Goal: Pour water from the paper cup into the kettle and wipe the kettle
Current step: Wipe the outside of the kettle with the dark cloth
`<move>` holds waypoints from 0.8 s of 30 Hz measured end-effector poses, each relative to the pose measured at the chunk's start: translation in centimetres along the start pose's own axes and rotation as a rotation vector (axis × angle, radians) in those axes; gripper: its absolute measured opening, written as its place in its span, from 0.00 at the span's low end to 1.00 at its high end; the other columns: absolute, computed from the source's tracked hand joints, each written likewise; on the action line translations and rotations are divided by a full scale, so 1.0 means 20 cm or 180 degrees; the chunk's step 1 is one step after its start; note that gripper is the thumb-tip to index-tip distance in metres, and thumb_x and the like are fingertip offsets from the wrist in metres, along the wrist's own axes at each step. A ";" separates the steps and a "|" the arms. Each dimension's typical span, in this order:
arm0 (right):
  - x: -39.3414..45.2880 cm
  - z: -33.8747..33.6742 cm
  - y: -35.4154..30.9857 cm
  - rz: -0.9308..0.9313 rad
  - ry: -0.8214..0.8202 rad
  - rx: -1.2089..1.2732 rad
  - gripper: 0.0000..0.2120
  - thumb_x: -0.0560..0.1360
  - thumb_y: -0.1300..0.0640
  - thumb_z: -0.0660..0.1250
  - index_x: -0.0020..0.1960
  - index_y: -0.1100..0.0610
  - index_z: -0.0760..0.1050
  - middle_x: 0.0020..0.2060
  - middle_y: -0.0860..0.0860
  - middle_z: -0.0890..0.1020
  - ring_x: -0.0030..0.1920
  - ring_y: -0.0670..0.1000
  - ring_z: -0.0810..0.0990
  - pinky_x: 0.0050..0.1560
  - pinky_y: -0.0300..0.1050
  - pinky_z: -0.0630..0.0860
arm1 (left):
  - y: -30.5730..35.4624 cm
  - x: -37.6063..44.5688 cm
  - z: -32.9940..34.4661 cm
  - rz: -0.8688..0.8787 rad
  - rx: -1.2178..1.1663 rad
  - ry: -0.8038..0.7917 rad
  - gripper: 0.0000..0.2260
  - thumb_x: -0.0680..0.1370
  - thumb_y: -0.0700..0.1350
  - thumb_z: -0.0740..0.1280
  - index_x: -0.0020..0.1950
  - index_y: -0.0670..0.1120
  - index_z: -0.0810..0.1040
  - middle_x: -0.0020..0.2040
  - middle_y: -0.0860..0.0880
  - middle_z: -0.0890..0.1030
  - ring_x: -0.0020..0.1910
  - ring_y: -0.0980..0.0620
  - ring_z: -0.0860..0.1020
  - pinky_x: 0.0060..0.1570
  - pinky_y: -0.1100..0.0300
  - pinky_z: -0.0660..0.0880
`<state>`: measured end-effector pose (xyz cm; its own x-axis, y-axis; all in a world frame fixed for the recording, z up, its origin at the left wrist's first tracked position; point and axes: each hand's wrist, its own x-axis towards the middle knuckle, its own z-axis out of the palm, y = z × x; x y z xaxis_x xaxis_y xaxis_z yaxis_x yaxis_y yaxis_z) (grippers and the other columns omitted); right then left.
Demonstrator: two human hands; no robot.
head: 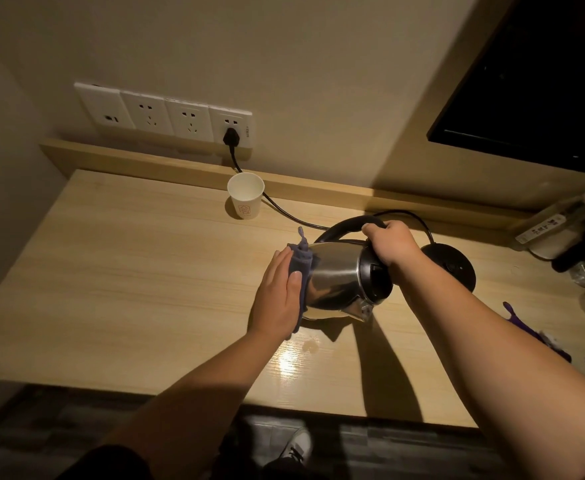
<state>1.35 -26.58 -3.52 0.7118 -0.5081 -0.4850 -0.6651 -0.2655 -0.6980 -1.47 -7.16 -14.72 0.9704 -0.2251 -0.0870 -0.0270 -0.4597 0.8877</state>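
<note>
Right hand [389,245] grips the tipped steel kettle [339,282]; flat left hand [279,294] presses a blue cloth [301,268]. Water could dribble from the spout onto the table [128,271].

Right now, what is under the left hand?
A dark blue cloth, pressed by the left hand against the kettle. The kettle surface beneath is covered.
</note>
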 end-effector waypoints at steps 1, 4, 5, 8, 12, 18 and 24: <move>0.00 0.00 0.00 0.0008 0.0006 0.0009 0.14 0.80 0.51 0.63 0.60 0.60 0.71 0.47 0.60 0.80 0.47 0.60 0.81 0.52 0.58 0.80 | 0.00 -0.01 0.00 -0.0004 0.0007 0.0006 0.21 0.84 0.50 0.50 0.78 0.54 0.56 0.78 0.54 0.58 0.76 0.56 0.55 0.71 0.60 0.55; 0.00 0.00 0.00 0.0048 0.0021 0.0044 0.14 0.80 0.51 0.63 0.60 0.60 0.71 0.47 0.60 0.80 0.47 0.61 0.81 0.54 0.59 0.79 | -0.01 -0.03 0.01 -0.0010 0.0016 0.0003 0.21 0.84 0.50 0.51 0.78 0.54 0.55 0.78 0.54 0.57 0.76 0.56 0.54 0.73 0.57 0.56; 0.00 0.00 0.00 0.0064 0.0026 0.0062 0.14 0.80 0.51 0.63 0.60 0.60 0.71 0.47 0.60 0.80 0.47 0.61 0.81 0.54 0.59 0.80 | -0.01 -0.04 0.02 -0.0022 0.0007 0.0003 0.21 0.84 0.50 0.51 0.78 0.55 0.54 0.78 0.55 0.56 0.76 0.56 0.54 0.73 0.55 0.56; 0.00 0.00 0.00 0.0148 0.0017 0.0149 0.14 0.80 0.52 0.62 0.60 0.60 0.70 0.46 0.59 0.79 0.47 0.61 0.81 0.52 0.58 0.80 | -0.01 -0.07 0.02 0.0032 0.0011 0.0039 0.22 0.83 0.50 0.52 0.77 0.58 0.51 0.78 0.56 0.55 0.77 0.56 0.53 0.74 0.52 0.56; 0.00 -0.01 0.00 0.0275 -0.0035 0.0180 0.11 0.81 0.54 0.62 0.59 0.60 0.68 0.44 0.59 0.78 0.44 0.59 0.80 0.41 0.50 0.77 | -0.01 -0.15 0.05 0.0181 0.0085 0.0042 0.24 0.83 0.50 0.53 0.74 0.62 0.44 0.77 0.61 0.49 0.77 0.60 0.47 0.75 0.54 0.53; -0.01 0.01 -0.01 0.0278 0.0020 0.0189 0.09 0.80 0.56 0.61 0.58 0.59 0.68 0.43 0.58 0.78 0.41 0.57 0.79 0.35 0.47 0.74 | -0.06 -0.25 0.10 0.0117 0.0307 0.0060 0.31 0.82 0.52 0.56 0.76 0.61 0.38 0.76 0.65 0.40 0.76 0.61 0.44 0.75 0.53 0.54; -0.03 0.00 0.03 0.0435 0.0184 0.0438 0.05 0.80 0.58 0.60 0.51 0.60 0.71 0.43 0.59 0.78 0.48 0.61 0.80 0.48 0.54 0.77 | 0.05 -0.34 0.16 0.0096 0.0429 0.0142 0.30 0.83 0.47 0.56 0.75 0.56 0.37 0.76 0.60 0.39 0.75 0.60 0.42 0.74 0.59 0.51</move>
<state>0.57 -26.48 -3.55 0.6001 -0.5789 -0.5521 -0.7148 -0.0782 -0.6950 -8.93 -8.84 -14.65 0.9784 -0.2033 -0.0384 -0.0852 -0.5653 0.8205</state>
